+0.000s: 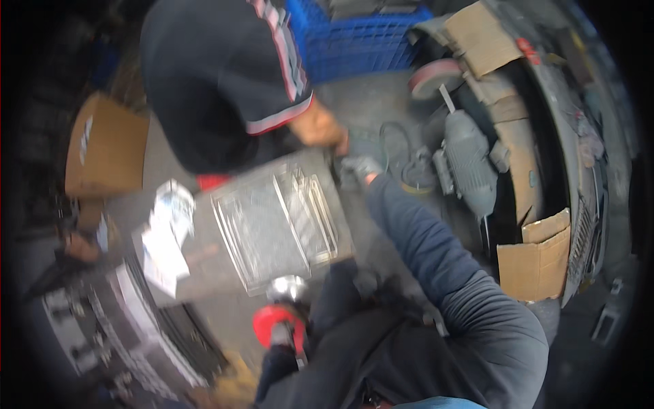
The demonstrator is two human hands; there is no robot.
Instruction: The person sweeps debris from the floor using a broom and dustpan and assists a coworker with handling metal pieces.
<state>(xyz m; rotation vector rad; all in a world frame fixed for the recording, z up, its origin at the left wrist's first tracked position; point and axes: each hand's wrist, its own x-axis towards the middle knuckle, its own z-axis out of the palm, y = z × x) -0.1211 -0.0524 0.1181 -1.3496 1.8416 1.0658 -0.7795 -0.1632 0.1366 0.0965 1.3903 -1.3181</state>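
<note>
My right hand [361,165], in a grey glove, reaches forward at the end of a dark blue sleeve. Its fingers look curled round something dark, too blurred to name. Close by is the bare hand [327,131] of a person in a dark shirt, bent over at the front. My left hand [281,334], also gloved, is low down against a red round thing [262,327]; its fingers do not show clearly. Just beyond it is a shiny metal dome [287,288]. Between the other person and me lie flat mesh panels with metal frames [269,221], stacked on a brownish board.
To the right stands a grey motor [470,163] with a shaft and a round wheel [436,78], ringed by cardboard [535,262]. A blue crate [361,51] is at the back. On the left are a cardboard box [107,150], white wrapping [163,252] and a dark printed case [129,334].
</note>
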